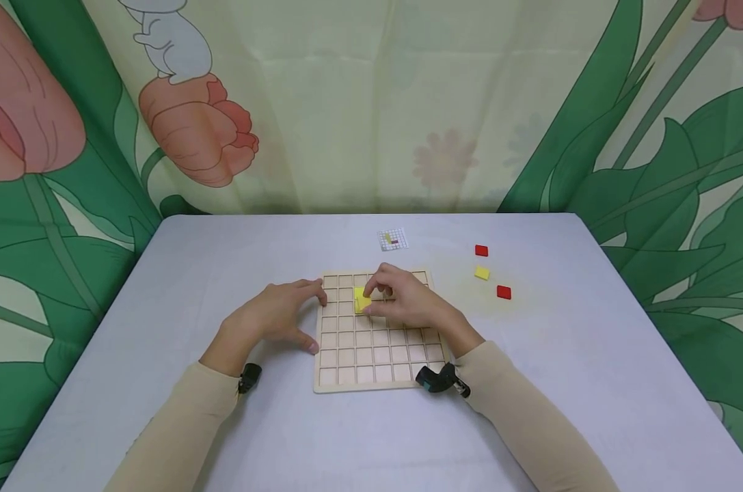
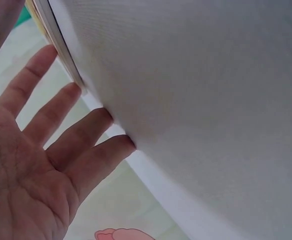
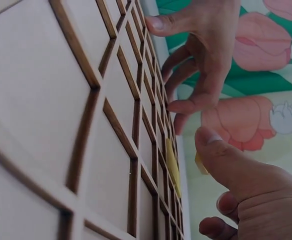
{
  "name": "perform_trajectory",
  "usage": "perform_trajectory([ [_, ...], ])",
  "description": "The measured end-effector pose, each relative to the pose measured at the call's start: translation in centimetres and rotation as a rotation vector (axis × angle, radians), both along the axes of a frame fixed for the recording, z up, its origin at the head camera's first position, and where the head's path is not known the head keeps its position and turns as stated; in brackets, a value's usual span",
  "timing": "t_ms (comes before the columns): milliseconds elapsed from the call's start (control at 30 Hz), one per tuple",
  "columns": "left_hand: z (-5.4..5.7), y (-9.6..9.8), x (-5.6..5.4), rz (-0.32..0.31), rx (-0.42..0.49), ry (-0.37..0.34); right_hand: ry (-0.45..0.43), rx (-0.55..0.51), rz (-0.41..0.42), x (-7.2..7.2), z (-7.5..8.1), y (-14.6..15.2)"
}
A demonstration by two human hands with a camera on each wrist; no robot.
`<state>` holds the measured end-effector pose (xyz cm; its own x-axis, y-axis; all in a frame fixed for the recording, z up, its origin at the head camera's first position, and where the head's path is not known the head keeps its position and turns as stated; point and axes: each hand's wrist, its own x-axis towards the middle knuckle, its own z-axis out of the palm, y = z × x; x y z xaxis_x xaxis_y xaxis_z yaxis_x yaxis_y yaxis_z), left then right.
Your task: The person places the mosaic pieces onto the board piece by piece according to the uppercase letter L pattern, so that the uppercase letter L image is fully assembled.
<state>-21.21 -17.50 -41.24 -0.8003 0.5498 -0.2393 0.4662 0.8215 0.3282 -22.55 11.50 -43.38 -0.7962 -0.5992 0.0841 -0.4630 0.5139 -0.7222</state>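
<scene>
A light wooden grid board (image 1: 346,359) lies on the table in front of me. My left hand (image 1: 275,311) rests at its left edge, fingers spread and nearly straight, thumb and fingertips against the side. In the left wrist view, two of the fingertips (image 2: 76,89) meet the board's edge. My right hand (image 1: 408,297) is over the upper part of the grid, pinching a small yellow tile (image 3: 200,164) between thumb and fingers, which hide most of it. Another yellow tile (image 3: 173,167) sits on the grid just beneath.
Right of the board lie a red tile (image 1: 481,251), a yellow tile (image 1: 482,273) and a second red tile (image 1: 504,292). Behind the board is a small card (image 1: 392,240) printed with a coloured grid pattern. A patterned curtain (image 1: 359,102) hangs past the white table's (image 1: 162,301) far edge.
</scene>
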Motion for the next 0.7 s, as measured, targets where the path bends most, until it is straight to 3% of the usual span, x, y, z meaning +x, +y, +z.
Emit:
perform_trajectory([
  [200,0.0,0.0,-0.1,-0.002,-0.007,0.004,0.033,0.067,0.022,0.1,-0.6,-0.4],
  [700,0.5,0.1,0.2,0.009,-0.010,-0.009,0.079,0.173,0.057,0.7,-0.5,-1.2],
])
